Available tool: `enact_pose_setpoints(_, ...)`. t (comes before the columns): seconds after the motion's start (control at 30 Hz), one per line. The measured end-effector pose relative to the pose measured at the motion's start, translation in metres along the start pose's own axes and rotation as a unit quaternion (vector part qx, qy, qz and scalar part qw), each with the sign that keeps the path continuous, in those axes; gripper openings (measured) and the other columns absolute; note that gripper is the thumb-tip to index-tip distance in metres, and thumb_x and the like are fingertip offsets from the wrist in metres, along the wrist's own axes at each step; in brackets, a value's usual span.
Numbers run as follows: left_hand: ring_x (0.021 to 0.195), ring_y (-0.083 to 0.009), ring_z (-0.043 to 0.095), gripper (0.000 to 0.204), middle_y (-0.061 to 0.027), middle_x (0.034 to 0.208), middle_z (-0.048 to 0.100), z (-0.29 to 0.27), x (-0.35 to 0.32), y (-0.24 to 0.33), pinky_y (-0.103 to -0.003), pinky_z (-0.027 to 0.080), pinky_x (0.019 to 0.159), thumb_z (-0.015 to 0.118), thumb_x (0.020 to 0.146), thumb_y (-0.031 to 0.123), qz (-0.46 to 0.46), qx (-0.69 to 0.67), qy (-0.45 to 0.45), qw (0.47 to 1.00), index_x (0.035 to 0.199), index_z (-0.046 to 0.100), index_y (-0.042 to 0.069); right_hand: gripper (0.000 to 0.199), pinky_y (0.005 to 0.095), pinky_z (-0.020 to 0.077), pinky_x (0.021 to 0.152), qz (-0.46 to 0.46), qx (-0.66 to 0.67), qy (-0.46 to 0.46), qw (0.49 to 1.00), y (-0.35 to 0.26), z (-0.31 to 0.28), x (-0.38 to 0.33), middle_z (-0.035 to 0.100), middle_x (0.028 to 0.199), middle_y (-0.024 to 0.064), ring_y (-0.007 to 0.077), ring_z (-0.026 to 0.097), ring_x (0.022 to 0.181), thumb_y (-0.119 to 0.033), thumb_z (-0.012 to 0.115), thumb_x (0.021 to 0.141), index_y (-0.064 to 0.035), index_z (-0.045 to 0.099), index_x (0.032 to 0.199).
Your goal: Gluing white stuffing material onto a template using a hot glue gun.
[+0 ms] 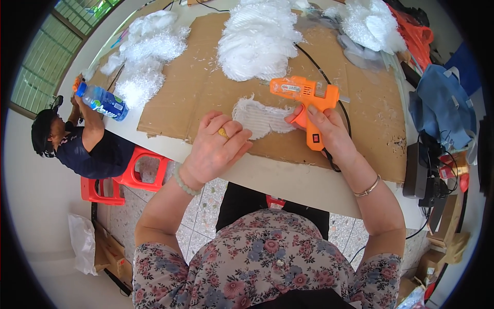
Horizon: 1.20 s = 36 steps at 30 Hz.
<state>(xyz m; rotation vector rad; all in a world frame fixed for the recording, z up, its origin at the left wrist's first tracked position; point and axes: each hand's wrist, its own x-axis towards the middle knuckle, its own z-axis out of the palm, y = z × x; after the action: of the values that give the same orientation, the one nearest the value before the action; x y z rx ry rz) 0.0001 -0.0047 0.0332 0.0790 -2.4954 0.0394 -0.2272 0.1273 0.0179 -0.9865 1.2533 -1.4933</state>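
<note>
My right hand [328,125] grips an orange hot glue gun [310,98], its fingers wrapped round the handle and red trigger. A clear glue stick pokes out of the gun's back end, and the nozzle points left. Below the nozzle lies a white ribbed mesh piece [261,119] with frayed edges, above the cardboard. My left hand [218,141], with a gold ring, has its fingers curled together at the left end of this piece; the thumb and the exact pinch are hidden. A black cord runs from the gun's handle.
A brown cardboard sheet [185,77] covers much of the white table. White mesh heaps lie at the far middle [260,38], far left [149,56] and far right [370,26]. A water bottle [103,101] is near a seated person [87,136] at left. A blue bag [443,105] sits right.
</note>
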Motion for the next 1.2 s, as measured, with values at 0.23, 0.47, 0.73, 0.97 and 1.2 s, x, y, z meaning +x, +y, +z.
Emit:
enact_pose_setpoints(0.23,0.094,-0.0205,0.054,0.021,-0.0026,0.090,0.055,0.010,0.012,0.007,-0.046,0.042,0.090,0.072,0.067,0.010,0.057,0.054,-0.011,0.997,0.086,0.065,0.008,0.034,0.0304,0.0444,0.091,-0.002,0.001,-0.001,1.000,-0.003,0.002,0.000,0.064,0.103,0.0099,0.0153,0.058,0.100,-0.033,0.045,0.099,-0.0028,0.054,0.114)
enact_pose_setpoints(0.47,0.095,-0.0198,0.054,0.015,-0.0030,0.090,0.056,0.023,0.017,0.010,-0.049,0.041,0.093,0.069,0.068,0.007,0.122,0.077,-0.053,0.988,0.083,0.065,0.007,0.037,0.0310,0.0428,0.094,-0.001,0.017,0.000,1.000,-0.001,0.004,-0.001,0.064,0.105,0.0096,0.0155,0.057,0.101,-0.033,0.045,0.099,-0.0001,0.054,0.114)
enact_pose_setpoints(0.73,0.094,-0.0247,0.054,0.010,-0.0063,0.088,0.056,0.021,0.026,0.018,-0.044,0.041,0.091,0.067,0.070,0.003,0.001,-0.031,-0.044,0.999,0.078,0.061,0.005,0.037,0.0311,0.0403,0.095,-0.026,0.001,-0.036,0.999,0.007,0.002,0.002,0.063,0.104,0.0072,0.0142,0.055,0.101,-0.032,0.047,0.099,0.0011,0.055,0.113)
enact_pose_setpoints(0.97,0.080,-0.0300,0.056,0.005,-0.0108,0.078,0.056,0.028,0.039,0.002,-0.039,0.041,0.087,0.062,0.075,0.000,-0.176,-0.194,-0.062,0.963,0.075,0.057,0.002,0.037,0.0304,0.0395,0.096,-0.040,-0.011,-0.050,0.998,0.008,-0.001,0.002,0.063,0.104,0.0067,0.0138,0.055,0.102,-0.031,0.046,0.099,0.0015,0.055,0.114)
enact_pose_setpoints(1.2,0.068,-0.0295,0.055,0.005,-0.0110,0.069,0.057,0.035,0.036,-0.010,-0.039,0.042,0.085,0.062,0.073,0.000,-0.207,-0.163,-0.083,0.961,0.070,0.059,0.002,0.037,0.0306,0.0398,0.097,-0.022,-0.006,-0.035,0.999,0.004,0.003,-0.001,0.064,0.105,0.0075,0.0141,0.055,0.104,-0.033,0.047,0.099,0.0006,0.055,0.114)
